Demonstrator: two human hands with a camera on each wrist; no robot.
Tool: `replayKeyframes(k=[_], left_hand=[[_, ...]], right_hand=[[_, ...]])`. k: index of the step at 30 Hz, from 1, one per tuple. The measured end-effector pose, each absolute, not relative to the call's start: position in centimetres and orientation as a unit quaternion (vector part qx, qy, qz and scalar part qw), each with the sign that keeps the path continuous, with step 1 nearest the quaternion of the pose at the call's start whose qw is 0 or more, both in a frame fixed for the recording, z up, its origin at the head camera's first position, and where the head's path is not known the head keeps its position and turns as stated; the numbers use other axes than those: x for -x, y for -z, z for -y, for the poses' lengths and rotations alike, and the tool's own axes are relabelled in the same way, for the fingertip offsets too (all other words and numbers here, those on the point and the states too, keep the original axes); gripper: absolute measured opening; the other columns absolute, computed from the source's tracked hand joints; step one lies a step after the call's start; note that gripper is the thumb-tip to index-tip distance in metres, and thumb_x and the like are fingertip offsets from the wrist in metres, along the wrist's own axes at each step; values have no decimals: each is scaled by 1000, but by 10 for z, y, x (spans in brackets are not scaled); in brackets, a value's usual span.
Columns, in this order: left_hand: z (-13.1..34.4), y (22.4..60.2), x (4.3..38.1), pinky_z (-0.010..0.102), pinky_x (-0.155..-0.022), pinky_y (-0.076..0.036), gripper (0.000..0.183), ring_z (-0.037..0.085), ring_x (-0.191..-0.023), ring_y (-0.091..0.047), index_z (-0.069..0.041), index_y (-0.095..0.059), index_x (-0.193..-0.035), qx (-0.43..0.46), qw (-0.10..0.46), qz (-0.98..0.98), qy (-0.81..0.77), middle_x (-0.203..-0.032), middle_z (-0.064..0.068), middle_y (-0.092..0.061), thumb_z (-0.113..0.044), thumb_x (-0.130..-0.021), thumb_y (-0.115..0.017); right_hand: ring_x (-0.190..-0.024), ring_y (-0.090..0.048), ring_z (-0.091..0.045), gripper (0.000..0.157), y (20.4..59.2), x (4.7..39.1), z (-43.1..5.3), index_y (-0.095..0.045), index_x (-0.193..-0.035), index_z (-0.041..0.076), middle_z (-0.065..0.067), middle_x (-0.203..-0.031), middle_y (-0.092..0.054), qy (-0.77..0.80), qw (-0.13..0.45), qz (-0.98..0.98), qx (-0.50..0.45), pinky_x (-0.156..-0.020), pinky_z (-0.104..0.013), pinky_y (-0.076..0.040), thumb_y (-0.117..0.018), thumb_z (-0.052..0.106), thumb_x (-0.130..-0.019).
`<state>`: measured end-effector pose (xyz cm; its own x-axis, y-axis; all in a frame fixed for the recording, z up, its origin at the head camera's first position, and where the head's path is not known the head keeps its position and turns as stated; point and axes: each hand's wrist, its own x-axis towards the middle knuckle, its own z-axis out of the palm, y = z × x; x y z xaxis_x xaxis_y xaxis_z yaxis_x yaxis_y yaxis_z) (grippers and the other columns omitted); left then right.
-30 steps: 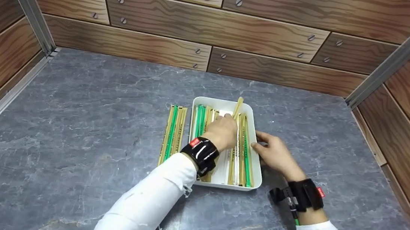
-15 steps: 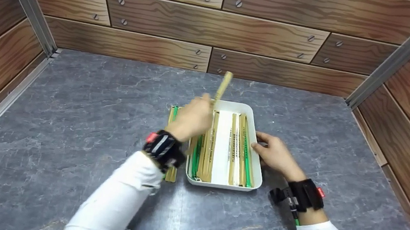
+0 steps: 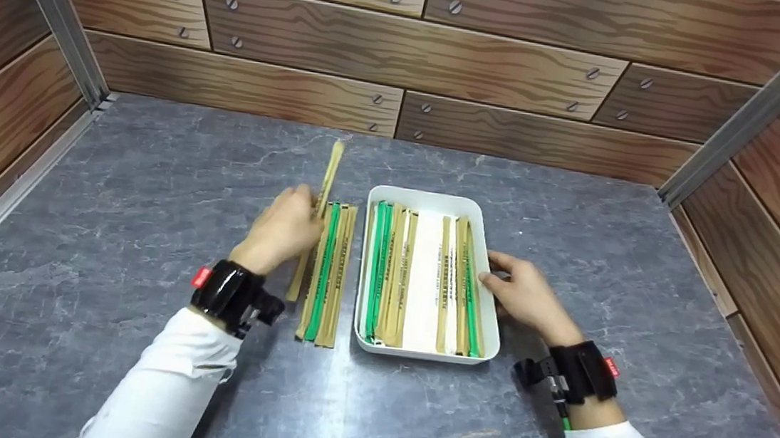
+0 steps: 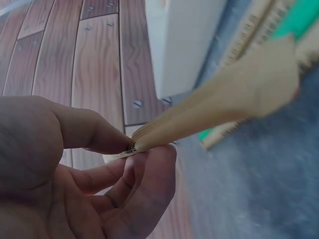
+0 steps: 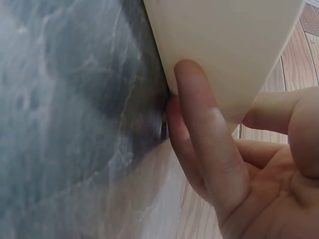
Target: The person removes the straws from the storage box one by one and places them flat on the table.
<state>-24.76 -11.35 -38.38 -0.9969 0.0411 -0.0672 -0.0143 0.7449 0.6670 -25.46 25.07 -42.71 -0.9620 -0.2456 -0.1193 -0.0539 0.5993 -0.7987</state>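
Observation:
In the head view my left hand (image 3: pixel 285 227) is left of the white box, over the straws on the table. Its thumb and fingertips pinch a tan paper-wrapped straw (image 4: pixel 214 97), tilted with its far end raised. Beneath it lies a row of wrapped straws (image 3: pixel 334 278), tan with one green. My right hand (image 3: pixel 522 292) holds the right side of the white box (image 3: pixel 420 355), fingers on the outer wall and thumb at the rim. Inside the box, green and tan straws (image 3: pixel 395 277) line the left, and tan, white and green ones (image 3: pixel 459 283) the right.
All this rests on a grey marbled table (image 3: pixel 181 227). Wood-plank panels (image 3: pixel 307 39) rise at the back and both sides, joined by metal corner posts (image 3: pixel 59 15). The box stands just right of the loose row.
My left hand has lifted the straw out of the box's middle and carried it left, over the row on the table. White box bottom now shows there. My right hand has stayed put.

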Motion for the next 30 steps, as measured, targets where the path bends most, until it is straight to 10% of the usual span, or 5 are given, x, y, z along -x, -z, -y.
replayKeyframes(k=[13, 22, 30], left_hand=[[125, 420, 238, 33, -49, -56, 18, 23, -60, -62, 4, -56, -109, 26, 85, -924, -373, -92, 18, -64, -1, -92, -59], [118, 426, 235, 46, -76, -59, 19, 35, -86, -66, 1, -59, -104, 32, 74, -945, -318, -98, 17, -63, -1, -86, -64], [114, 427, 232, 41, -66, -62, 19, 32, -79, -69, 1, -61, -100, 39, 87, -939, -332, -91, 16, -67, 6, -82, -63]], right_hand=[[-93, -72, -26, 54, 428, 255, -249, -42, -152, -10, -31, -136, -60, 424, 99, -895, 94, -60, -33, -62, -57, 10, -104], [-96, -72, -27, 54, 427, 255, -249, -41, -152, -9, -31, -139, -58, 427, 103, -894, 90, -62, -33, -63, -57, 10, -104], [-93, -72, -25, 55, 427, 256, -250, -41, -153, -8, -30, -140, -58, 437, 108, -889, 83, -62, -33, -63, -57, 10, -104]])
